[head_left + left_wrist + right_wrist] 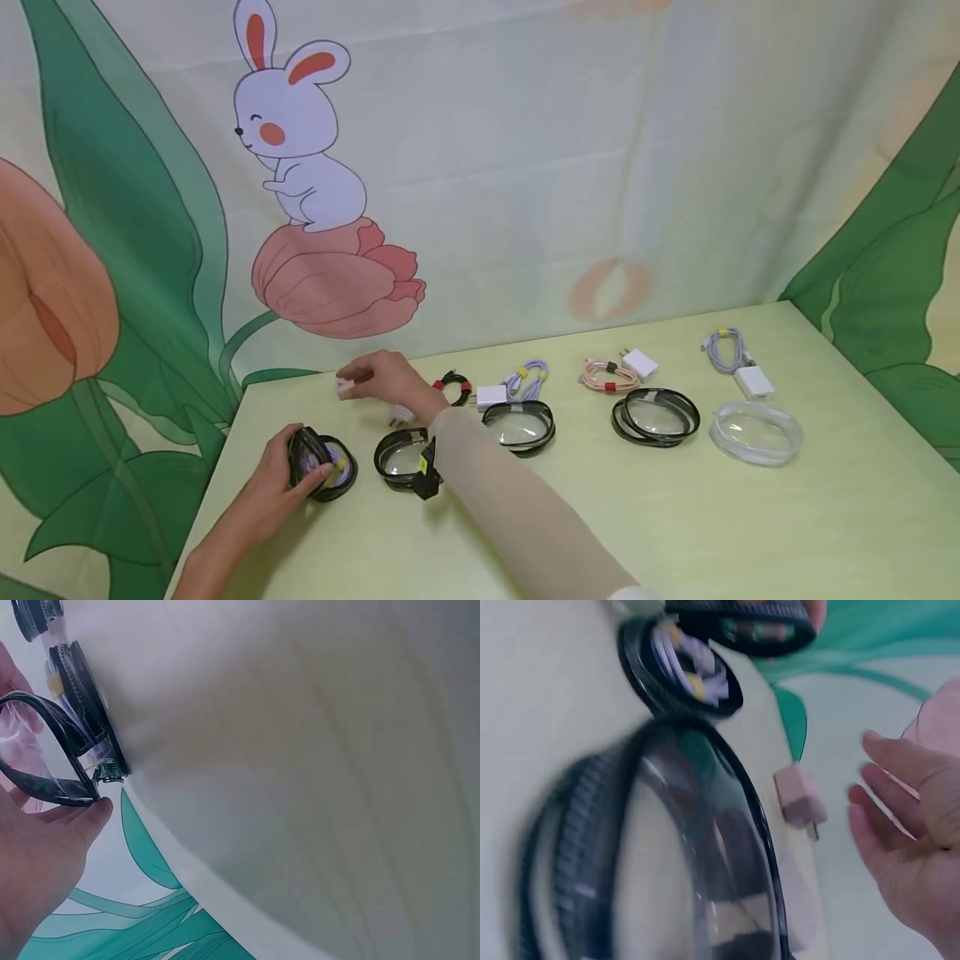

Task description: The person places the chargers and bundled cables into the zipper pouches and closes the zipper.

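Note:
At the table's left end, my left hand (264,482) grips the raised lid of a round clear zip case (351,477) with black edging. A coiled lavender cable (682,671) with yellow ties lies inside the case. In the left wrist view, thumb and fingers pinch the lid's black rim (56,720). My right hand (386,379) reaches over the back left of the table, beside a small pale pink plug adapter (799,795). The right wrist view shows its fingers (892,754) loosely bent and apart from the adapter, with nothing between them.
More black-edged clear cases (656,417) and one white-edged case (756,432) stand in a row. Behind them lie a black cable (453,388), lavender cables (724,348), a pink cable (609,377) and white plug adapters (754,382). A printed curtain (510,167) hangs behind the table.

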Available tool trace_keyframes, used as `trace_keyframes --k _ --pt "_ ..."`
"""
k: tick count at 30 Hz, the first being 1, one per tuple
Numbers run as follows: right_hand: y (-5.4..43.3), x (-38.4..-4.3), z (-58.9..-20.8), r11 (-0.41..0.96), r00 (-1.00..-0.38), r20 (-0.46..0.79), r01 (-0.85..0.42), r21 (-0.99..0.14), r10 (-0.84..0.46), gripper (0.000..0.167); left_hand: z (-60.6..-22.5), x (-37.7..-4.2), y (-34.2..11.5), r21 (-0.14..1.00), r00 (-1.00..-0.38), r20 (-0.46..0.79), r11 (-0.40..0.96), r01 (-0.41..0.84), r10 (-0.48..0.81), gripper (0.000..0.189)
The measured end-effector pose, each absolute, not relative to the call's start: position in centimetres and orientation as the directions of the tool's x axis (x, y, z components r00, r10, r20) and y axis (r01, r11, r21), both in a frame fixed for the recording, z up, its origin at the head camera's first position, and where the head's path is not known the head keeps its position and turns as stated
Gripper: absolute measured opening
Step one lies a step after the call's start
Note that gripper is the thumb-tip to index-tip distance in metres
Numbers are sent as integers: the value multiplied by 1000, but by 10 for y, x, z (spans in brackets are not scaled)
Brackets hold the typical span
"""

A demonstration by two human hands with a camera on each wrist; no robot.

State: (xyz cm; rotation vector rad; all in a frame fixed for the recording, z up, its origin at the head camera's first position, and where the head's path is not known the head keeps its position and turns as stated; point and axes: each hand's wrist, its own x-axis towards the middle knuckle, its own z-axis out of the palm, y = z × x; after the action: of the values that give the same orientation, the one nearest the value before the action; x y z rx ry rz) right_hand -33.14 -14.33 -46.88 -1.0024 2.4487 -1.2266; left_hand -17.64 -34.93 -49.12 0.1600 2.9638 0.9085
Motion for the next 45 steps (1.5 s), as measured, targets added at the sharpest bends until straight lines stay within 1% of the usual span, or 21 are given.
trace_keyframes --k 3,10,14,17,24,27,32,37,40,45 --pt "-146 -346 -474 453 -783 101 -453 -768 -613 41 -493 -176 -350 553 -993 -7 828 95 119 87" --pt "-152 -361 -488 546 -833 13 -374 -749 -553 49 -494 -176 -348 550 -990 6 826 120 140 85" --pt "-159 -363 -492 578 -843 -25 -346 -740 -537 52 -494 -175 -348 543 -991 0 832 114 136 86" --pt "-165 -364 -494 576 -842 -31 -341 -742 -539 49 -493 -174 -350 542 -990 1 832 116 138 86" --pt "-172 -361 -505 542 -890 -8 -270 -796 -456 35 -493 -173 -351 543 -989 0 831 125 148 86" --pt "-170 -361 -506 514 -888 -7 -260 -818 -460 33 -493 -175 -351 540 -990 -1 833 120 143 86" --pt "-164 -362 -500 499 -854 -57 -246 -831 -517 32 -492 -177 -351 534 -990 -4 837 119 144 86" --pt "-166 -360 -497 502 -840 -104 -215 -838 -532 43 -492 -178 -351 535 -990 -5 836 119 144 85" --pt "-172 -357 -498 536 -848 -103 -230 -813 -520 50 -492 -179 -350 538 -988 -4 833 126 152 84" --pt "-181 -353 -499 605 -864 -90 -268 -750 -495 48 -492 -179 -350 532 -986 13 834 147 166 83"
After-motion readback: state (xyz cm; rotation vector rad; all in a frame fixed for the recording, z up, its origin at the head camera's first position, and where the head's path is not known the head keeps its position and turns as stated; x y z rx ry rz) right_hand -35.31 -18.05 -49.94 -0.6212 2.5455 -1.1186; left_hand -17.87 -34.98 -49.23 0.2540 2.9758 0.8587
